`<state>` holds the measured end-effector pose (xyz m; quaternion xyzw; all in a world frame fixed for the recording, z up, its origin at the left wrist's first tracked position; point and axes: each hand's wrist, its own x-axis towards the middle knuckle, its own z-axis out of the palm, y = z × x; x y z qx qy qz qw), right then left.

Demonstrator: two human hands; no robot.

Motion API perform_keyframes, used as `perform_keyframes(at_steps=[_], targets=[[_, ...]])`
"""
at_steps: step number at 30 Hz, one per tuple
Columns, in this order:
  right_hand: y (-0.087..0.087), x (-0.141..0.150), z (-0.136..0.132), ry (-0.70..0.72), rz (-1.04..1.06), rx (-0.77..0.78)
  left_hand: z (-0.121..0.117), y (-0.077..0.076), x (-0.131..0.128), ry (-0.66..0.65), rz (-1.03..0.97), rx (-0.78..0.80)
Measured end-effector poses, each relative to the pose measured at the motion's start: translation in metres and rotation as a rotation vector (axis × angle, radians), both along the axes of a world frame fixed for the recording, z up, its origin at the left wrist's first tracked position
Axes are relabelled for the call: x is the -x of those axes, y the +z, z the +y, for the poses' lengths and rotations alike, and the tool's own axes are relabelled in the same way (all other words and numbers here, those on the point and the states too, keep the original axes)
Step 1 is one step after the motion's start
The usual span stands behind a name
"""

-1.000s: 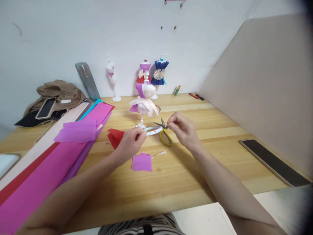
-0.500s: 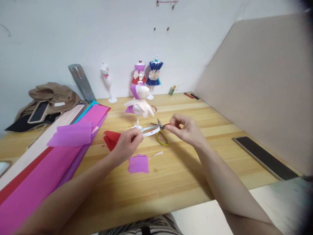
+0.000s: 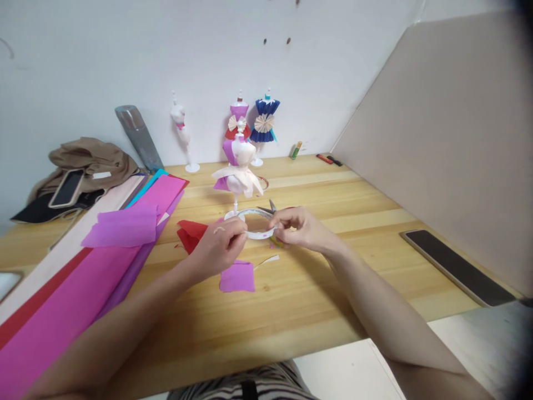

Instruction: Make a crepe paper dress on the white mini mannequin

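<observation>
A white roll of tape (image 3: 260, 235) is held up over the table between my two hands. My left hand (image 3: 222, 244) pinches its left side, fingers closed. At its right side, my right hand (image 3: 297, 229) has thumb and fingers closed on the rim. Behind my right hand lie scissors (image 3: 268, 208), their handles mostly hidden. Just beyond the tape stands a small white dress form (image 3: 240, 158) wrapped in purple and pale crepe paper. Below the tape lies a purple paper square (image 3: 237, 276), and crumpled red paper (image 3: 191, 234) sits beside my left hand.
Sheets of coloured crepe paper (image 3: 112, 266) cover the table's left side. Behind them are a brown cloth (image 3: 87, 158), a phone (image 3: 66, 188) and a grey bottle (image 3: 139, 139). More dress forms (image 3: 264, 122) stand by the wall. A dark phone (image 3: 458, 266) lies at right.
My right hand has moved left and down from over the scissors to the tape roll and now touches its right side. My left hand still holds the roll, slightly shifted.
</observation>
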<state>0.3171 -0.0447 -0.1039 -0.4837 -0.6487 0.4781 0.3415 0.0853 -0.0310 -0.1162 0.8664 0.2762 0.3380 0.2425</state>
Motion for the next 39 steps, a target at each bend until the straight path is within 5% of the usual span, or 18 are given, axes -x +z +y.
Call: perform_keyframes(at_steps=[12, 17, 29, 33, 36, 39], targets=[[-0.009, 0.009, 0.004, -0.096, 0.298, -0.005, -0.002, 0.007, 0.0, 0.101, 0.011, -0.072], [-0.005, 0.009, 0.002, -0.222, 0.232, -0.006, -0.006, 0.005, -0.002, 0.189, 0.083, -0.18], [-0.015, 0.018, 0.002, -0.219, 0.095, 0.082, -0.014, -0.015, -0.007, 0.239, 0.293, -0.672], [-0.023, 0.015, 0.007, -0.172, 0.078, -0.003, -0.013, -0.011, -0.006, 0.178, 0.26, -0.457], [-0.025, -0.006, 0.017, -0.168, -0.055, -0.091, -0.005, 0.003, -0.002, 0.128, 0.12, -0.051], [-0.026, -0.044, 0.033, -0.38, -0.283, -0.203, 0.006, 0.014, 0.006, 0.015, -0.095, 0.478]])
